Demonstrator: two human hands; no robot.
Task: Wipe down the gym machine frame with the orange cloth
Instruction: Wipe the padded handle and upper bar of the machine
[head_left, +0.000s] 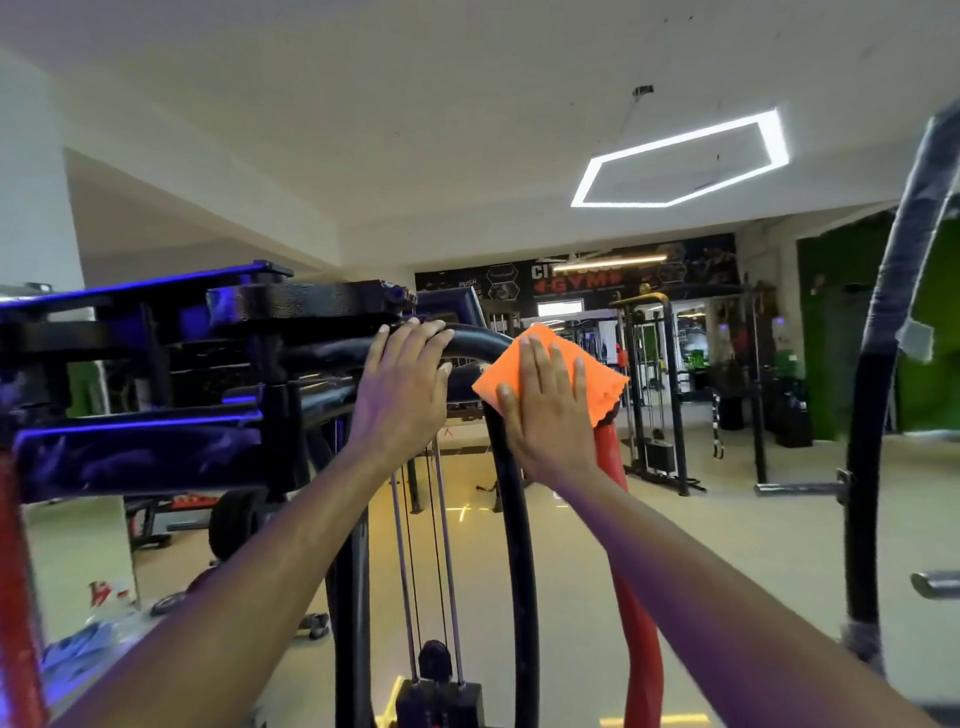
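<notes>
The gym machine frame (511, 519) is a black curved tube that arches over at head height and runs down the middle of the view, joined to dark blue-lit beams on the left. My left hand (402, 387) rests on the top of the arch, its fingers curled over the tube. My right hand (550, 410) lies flat with straight fingers on the orange cloth (602, 382), pressing it against the bend of the frame. A red padded bar (636, 597) drops away below the cloth.
Cables (431, 545) hang down to a weight stack (441, 699) under my arms. A wrapped black curved tube (878, 415) with pegs stands at the right. Another cable machine (654, 395) stands farther back on open floor. A hexagonal light (680, 161) hangs from the ceiling.
</notes>
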